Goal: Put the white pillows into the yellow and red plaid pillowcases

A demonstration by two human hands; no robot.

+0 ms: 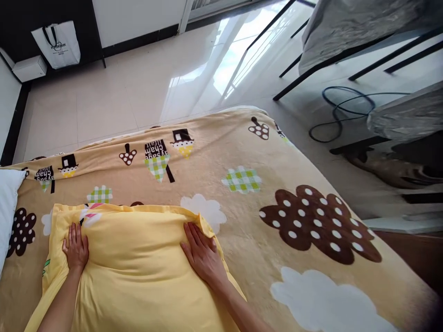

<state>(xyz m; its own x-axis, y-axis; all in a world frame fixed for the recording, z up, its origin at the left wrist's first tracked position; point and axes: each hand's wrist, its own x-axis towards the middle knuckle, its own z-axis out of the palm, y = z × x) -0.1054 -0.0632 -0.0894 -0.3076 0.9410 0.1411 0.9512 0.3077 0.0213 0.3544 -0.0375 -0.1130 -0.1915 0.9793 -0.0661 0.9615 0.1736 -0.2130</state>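
A yellow pillow (138,272) lies flat on the patterned blanket (238,147) that covers the bed. On the pillow's left side rests my left hand (76,249), palm down with the fingers spread. My right hand (202,256) presses flat near the far right corner, its fingers stretched out towards the raised hem. Creases run across the cloth between the two hands. The near end of the pillow is cut off by the bottom of the view.
At the left edge sits a white pillow (8,193). Beyond the bed are a tiled floor (138,87), a white bag (58,46) and a white box (30,69). To the right stand covered furniture (349,32) on dark legs and a coiled blue hose (334,110).
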